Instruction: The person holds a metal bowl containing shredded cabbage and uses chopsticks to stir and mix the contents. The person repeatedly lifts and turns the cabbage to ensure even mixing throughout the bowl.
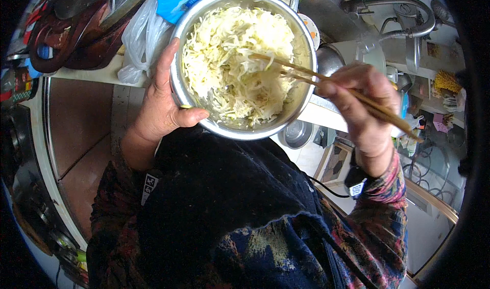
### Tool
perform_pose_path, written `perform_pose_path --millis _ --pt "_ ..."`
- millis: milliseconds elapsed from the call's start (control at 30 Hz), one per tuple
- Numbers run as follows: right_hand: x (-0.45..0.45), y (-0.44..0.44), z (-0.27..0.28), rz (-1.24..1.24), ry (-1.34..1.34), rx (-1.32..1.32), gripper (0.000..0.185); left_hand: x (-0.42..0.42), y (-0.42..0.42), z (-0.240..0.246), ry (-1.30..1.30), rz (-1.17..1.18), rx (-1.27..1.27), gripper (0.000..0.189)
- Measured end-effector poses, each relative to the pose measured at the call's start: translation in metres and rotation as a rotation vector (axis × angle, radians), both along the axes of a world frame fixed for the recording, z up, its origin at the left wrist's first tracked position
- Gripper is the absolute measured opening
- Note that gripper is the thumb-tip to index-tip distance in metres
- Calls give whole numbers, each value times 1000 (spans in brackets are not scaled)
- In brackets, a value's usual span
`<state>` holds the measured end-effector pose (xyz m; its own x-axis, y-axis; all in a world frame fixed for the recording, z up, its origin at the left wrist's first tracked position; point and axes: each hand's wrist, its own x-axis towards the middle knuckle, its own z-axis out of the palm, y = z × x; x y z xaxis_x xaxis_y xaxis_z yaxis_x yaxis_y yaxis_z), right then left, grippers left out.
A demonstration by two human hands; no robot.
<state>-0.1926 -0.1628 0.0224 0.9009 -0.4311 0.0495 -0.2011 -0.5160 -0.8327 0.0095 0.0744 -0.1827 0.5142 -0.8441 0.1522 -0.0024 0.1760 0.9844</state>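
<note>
A round stainless steel bowl (245,132) sits before me at the counter's edge, heaped with pale shredded vegetable (214,51), perhaps cabbage. My left hand (160,101) grips the bowl's left side, its thumb over the near rim and its fingers along the outer wall. From the right, my right hand (363,101) holds a pair of wooden chopsticks (302,72), whose tips reach into the shreds. The shreds around those tips are blurred, and so is the right hand. A bit of green-white shred clings near my left thumb.
Behind the bowl lies a blue plastic package (180,1), with a clear plastic bag (141,40) to its left. A steel faucet (417,24) stands at the upper right. One metal basin (296,133) rests low, right of the bowl. Dark brown cookware (72,40) is at upper left.
</note>
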Motion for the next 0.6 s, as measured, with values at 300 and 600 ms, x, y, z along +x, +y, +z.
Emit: perform_pose_path --millis 300,600 --pt "-38 -11 -3 -81 252 40 7 -2 0 5 -5 10 -19 127" --pt "-48 -2 -59 -358 428 296 25 -5 -2 3 20 10 -70 126"
